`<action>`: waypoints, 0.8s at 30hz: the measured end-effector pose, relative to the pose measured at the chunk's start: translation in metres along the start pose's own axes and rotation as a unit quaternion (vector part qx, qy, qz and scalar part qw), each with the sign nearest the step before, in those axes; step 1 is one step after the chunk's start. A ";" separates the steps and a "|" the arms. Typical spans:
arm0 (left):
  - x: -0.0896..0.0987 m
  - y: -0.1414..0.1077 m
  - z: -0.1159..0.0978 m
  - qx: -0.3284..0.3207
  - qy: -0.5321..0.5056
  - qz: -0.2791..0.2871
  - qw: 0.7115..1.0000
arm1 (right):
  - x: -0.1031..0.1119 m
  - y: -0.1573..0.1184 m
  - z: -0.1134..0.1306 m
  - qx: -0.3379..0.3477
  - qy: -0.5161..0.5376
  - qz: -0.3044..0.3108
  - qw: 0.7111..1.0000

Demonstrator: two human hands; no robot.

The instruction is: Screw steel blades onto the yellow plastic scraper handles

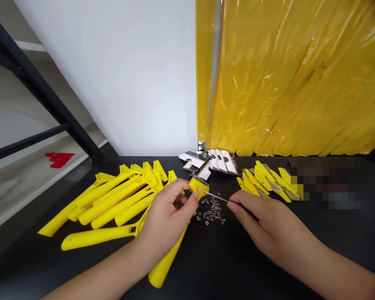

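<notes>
My left hand (165, 218) is closed around the head end of a yellow scraper (166, 260), whose handle slants down toward me. Between the fingers of my right hand (268, 223) is a screwdriver (215, 196); most of its handle is hidden by the hand. Its thin metal shaft points left, and the tip meets the scraper head near my left fingertips. Small loose screws and nuts (213, 212) lie scattered on the table between my hands. Left of my left hand lies a pile of yellow scraper handles (112, 202).
On the black table (225, 266), yellow flat pieces with grey blades (262, 179) lie at the back right. White and black printed cards (220, 161) are stacked at the back middle. Yellow plastic wrap (284, 83) and a white panel (128, 75) stand behind. A black metal frame (50, 100) slants at left.
</notes>
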State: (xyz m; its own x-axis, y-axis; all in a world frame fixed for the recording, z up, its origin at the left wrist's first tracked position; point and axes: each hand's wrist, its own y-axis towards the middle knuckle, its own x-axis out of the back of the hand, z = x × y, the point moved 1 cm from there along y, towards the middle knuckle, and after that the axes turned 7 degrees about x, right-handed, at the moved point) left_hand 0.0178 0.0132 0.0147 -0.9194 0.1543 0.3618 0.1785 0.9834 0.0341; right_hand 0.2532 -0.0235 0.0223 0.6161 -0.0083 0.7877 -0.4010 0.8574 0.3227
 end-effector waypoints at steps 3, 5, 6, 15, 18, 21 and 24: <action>0.000 -0.001 -0.003 -0.011 0.007 0.002 1.000 | -0.001 -0.001 0.002 -0.023 0.030 -0.001 0.999; 0.000 -0.001 -0.005 -0.031 0.027 -0.005 0.999 | -0.001 -0.001 0.004 -0.001 -0.002 -0.003 1.000; 0.001 -0.001 -0.006 -0.042 0.041 -0.008 0.998 | -0.002 -0.001 0.004 0.005 -0.009 0.002 1.000; 0.006 0.000 -0.011 -0.097 0.135 -0.007 0.986 | -0.002 0.000 0.004 0.006 0.001 0.019 1.000; 0.006 -0.004 -0.013 -0.129 0.164 -0.010 0.978 | -0.002 -0.003 0.008 -0.005 0.027 0.010 1.000; 0.005 -0.010 -0.017 -0.159 0.169 -0.026 0.972 | -0.001 -0.003 0.012 -0.150 0.325 0.042 0.933; 0.005 -0.015 -0.022 -0.183 0.174 -0.057 0.966 | 0.000 -0.002 0.017 -0.247 0.592 0.069 0.764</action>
State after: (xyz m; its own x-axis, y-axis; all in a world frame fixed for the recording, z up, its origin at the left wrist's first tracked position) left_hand 0.0178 -0.0024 0.0363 -0.7785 -0.0566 0.6251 0.2539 0.8824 0.3961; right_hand 0.2420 -0.0337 0.0305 0.8900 0.3207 -0.3241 -0.3927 0.9003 -0.1875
